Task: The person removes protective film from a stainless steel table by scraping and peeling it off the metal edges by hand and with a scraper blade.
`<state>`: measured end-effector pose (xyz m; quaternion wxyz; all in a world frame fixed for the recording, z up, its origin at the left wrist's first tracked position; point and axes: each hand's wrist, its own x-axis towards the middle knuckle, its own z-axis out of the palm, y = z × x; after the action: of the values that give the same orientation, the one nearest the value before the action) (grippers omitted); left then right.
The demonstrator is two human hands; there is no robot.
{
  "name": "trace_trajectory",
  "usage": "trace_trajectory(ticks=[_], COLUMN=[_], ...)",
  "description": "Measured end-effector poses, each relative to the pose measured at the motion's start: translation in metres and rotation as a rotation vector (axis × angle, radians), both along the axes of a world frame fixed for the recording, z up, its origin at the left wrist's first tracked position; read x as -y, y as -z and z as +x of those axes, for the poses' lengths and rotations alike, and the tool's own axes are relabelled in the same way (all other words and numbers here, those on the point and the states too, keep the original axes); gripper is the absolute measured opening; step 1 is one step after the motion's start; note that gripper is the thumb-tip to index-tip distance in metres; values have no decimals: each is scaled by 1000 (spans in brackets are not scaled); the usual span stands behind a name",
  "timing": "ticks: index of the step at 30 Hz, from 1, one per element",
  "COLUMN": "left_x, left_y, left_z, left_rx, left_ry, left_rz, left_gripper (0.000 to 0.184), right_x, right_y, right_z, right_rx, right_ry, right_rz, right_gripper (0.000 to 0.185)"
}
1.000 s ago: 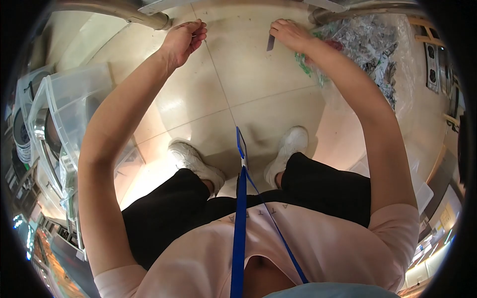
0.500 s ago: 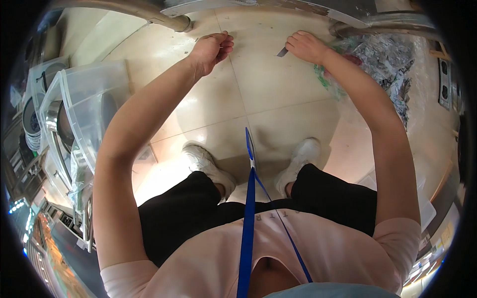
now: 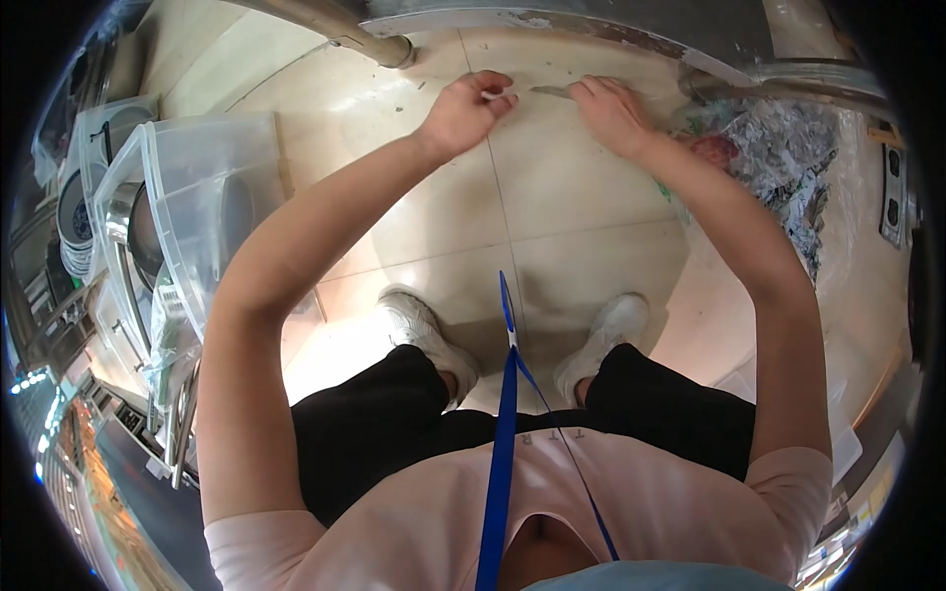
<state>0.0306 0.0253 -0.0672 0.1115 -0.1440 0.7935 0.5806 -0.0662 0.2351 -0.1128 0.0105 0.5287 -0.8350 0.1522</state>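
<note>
My left hand [image 3: 467, 116] is over the floor near the top middle, with thumb and fingers curled round a small white piece [image 3: 490, 96]. What kind of thing it is, I cannot make out. To its right, my right hand [image 3: 613, 116] is closed on one end of a thin, flat grey blade-like strip [image 3: 552, 92]. The strip's narrow end points left, towards my left hand, with a small gap between. Its grip end is hidden in my fingers.
Clear plastic bins [image 3: 232, 163] with pans stand on the left. Crumpled silvery foil or plastic [image 3: 783, 148] lies on the right, near my right forearm. A metal leg [image 3: 394, 51] and a worn panel edge [image 3: 552, 28] are ahead. Small scraps dot the tiled floor [image 3: 414, 212].
My hands have come closer together. The grey strip has swung from pointing down-left to nearly level, pointing left. The whole view has shifted slightly.
</note>
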Motion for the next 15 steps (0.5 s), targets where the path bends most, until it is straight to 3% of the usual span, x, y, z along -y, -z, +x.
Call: trace_trajectory(ticks=[2,3,6,13,15], left_x=[-2,0,6,20,21], left_y=[-4,-6,-8,-15,-22], left_z=[3,2,-2,0,5], left_rx=[-489,-636,-640,-636,-658], left_ry=[241,325,477,302,247], left_rz=[-535,-653,-763,-720,-698], left_gripper=[22,27,19,8,8], right_x=[14,19,30,40,51], right_y=[-18,-26,-41,-72,-88], right_z=[11,15,19,18,12], right_rx=[71,83,77,237,175], right_ry=[-44,-74,-98,-45,-106], right_rz=[-122,-146,-241,-348,-350], right_gripper=[12,13,13,13,7])
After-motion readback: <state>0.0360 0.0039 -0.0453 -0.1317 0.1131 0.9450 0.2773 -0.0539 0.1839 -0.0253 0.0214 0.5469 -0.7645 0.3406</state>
